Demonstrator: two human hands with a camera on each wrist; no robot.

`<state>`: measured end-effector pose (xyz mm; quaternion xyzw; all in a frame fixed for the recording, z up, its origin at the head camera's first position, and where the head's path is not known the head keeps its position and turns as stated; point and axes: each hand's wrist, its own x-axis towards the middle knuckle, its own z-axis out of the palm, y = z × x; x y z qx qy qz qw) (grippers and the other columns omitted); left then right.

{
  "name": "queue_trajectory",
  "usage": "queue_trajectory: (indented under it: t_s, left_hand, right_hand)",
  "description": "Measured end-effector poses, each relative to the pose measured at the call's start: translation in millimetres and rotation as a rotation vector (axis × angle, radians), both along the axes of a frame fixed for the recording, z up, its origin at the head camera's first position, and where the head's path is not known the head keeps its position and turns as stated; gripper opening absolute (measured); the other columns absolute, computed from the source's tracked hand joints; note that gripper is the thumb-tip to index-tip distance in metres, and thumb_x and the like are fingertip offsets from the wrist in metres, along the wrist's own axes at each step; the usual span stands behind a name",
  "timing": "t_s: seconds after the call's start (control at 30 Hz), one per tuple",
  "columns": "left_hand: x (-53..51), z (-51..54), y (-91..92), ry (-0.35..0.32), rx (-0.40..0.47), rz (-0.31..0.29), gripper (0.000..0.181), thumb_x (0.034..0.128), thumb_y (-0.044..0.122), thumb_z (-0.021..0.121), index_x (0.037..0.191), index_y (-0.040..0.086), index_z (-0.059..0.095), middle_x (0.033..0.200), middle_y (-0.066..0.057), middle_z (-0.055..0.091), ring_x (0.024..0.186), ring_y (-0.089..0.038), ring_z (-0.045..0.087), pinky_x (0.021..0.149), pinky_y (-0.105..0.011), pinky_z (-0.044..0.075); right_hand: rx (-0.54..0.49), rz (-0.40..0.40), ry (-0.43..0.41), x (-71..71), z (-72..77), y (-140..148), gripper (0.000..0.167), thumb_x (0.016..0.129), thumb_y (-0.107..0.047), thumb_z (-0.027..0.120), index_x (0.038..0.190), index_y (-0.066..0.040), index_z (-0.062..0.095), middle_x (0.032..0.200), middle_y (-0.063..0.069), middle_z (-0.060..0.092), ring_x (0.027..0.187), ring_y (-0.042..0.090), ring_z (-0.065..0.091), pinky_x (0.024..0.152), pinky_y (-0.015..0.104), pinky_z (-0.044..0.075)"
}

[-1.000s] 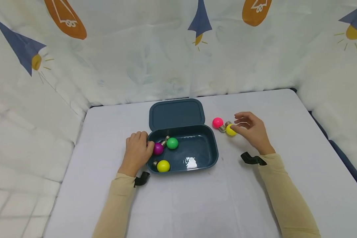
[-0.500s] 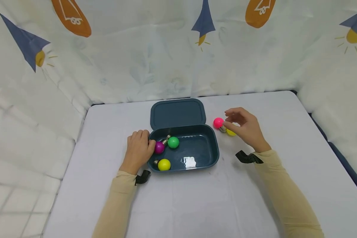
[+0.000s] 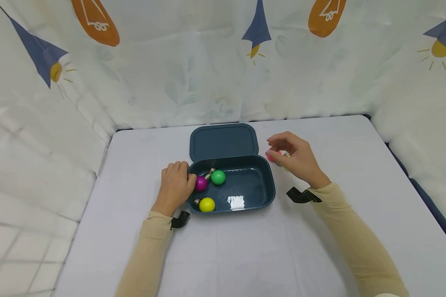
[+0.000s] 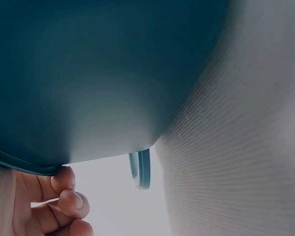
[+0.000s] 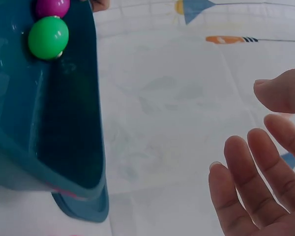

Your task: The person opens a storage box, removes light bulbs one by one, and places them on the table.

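Pink bulb (image 3: 274, 149): on the table (image 3: 252, 255) right of the box (image 3: 249, 181), partly hidden from me.
Right hand (image 3: 295, 154): thumb and fingers apart, nothing held; I judge this a pick-up, calling next for a pinch.
Left hand (image 3: 174, 185): fingers curled on the box's left rim.
Box: holds purple bulb (image 3: 201, 183), green bulb (image 3: 218, 177), yellow bulb (image 3: 207, 204).
Surface: white.
Room: lamp-printed fabric wall (image 3: 152, 90).
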<state>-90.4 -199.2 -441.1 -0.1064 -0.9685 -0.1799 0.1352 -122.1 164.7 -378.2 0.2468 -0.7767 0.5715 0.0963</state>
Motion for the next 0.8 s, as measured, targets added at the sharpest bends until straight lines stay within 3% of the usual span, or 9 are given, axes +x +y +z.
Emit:
queue_trajectory:
  t_s: [0.4, 0.67, 0.8]
  left_hand:
    - [-1.4, -1.2, -0.2, -0.022, 0.013, 0.002, 0.018, 0.0940, 0.019, 0.050, 0.086, 0.003, 0.051, 0.077, -0.012, 0.047, 0.078, -0.032, 0.045, 0.075, -0.042, 0.032]
    - [-0.7, 0.4, 0.8, -0.031, 0.016, 0.004, 0.018, 0.0936, 0.018, 0.049, 0.085, 0.003, 0.050, 0.076, -0.012, 0.047, 0.077, -0.032, 0.045, 0.075, -0.042, 0.032]
    - [-0.7, 0.3, 0.0, -0.030, 0.019, 0.004, 0.018, 0.0939, 0.019, 0.049, 0.085, 0.003, 0.050, 0.076, -0.012, 0.046, 0.078, -0.032, 0.045, 0.075, -0.042, 0.033]
  right_hand:
    - [0.012, 0.091, 0.034, -3.3, 1.2, -32, 0.033, 0.086, 0.005, 0.077, 0.118, 0.001, 0.068, 0.107, 0.004, 0.069, 0.090, 0.010, 0.068, 0.084, 0.019, 0.057]
    - [0.017, 0.124, 0.012, -6.7, -1.8, -49, 0.031, 0.087, 0.003, 0.076, 0.117, -0.003, 0.069, 0.110, 0.014, 0.070, 0.092, 0.007, 0.068, 0.087, 0.019, 0.056]
    - [0.064, 0.149, -0.033, -8.4, -3.1, -59, 0.031, 0.090, -0.002, 0.075, 0.120, -0.005, 0.068, 0.113, 0.011, 0.070, 0.096, 0.009, 0.067, 0.089, 0.020, 0.057]
